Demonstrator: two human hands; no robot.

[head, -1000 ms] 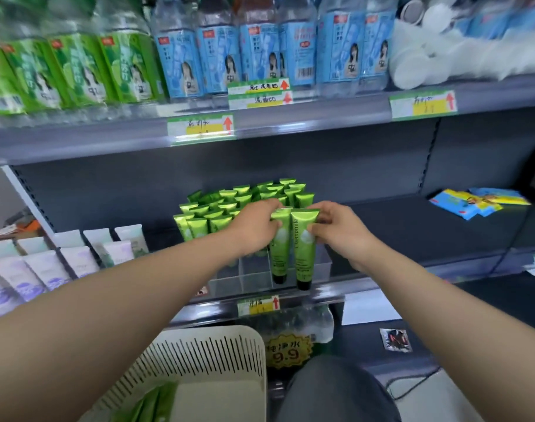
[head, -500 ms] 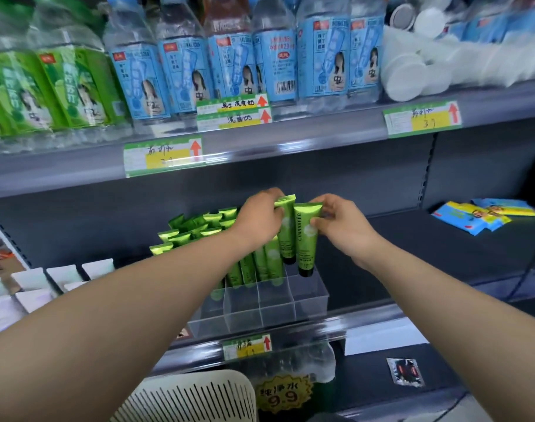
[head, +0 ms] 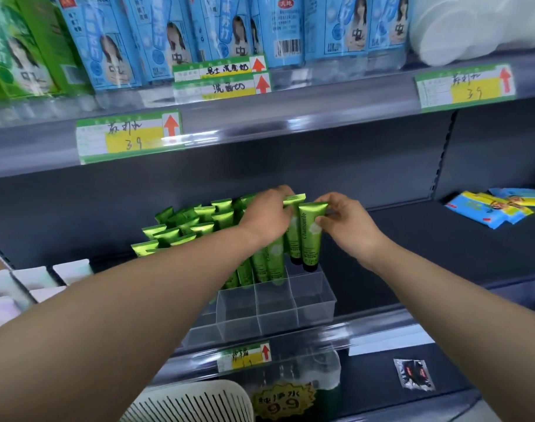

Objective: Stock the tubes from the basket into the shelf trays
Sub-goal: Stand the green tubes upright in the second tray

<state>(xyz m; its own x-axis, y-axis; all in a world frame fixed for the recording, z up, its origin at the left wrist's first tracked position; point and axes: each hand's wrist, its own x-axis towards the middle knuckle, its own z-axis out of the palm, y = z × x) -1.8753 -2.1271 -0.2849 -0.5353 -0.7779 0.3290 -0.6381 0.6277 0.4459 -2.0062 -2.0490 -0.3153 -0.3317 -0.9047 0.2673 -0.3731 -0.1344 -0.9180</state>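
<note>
The right hand (head: 348, 223) pinches a green tube (head: 310, 239) near its flat top end, cap down, just above the clear tray (head: 275, 309) on the shelf. The left hand (head: 267, 214) curls around a second tube (head: 293, 242) touching the first. The basket (head: 193, 403) is below.

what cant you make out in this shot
Head view, basket: bottom edge cuts it off; contents out of view.
Head view, clear tray: left forearm and standing tubes hide its rear cells.
Head view, held tubes in the left hand and right hand: fine print too small.
Head view, price tag below the tray: writing blurred.
</note>
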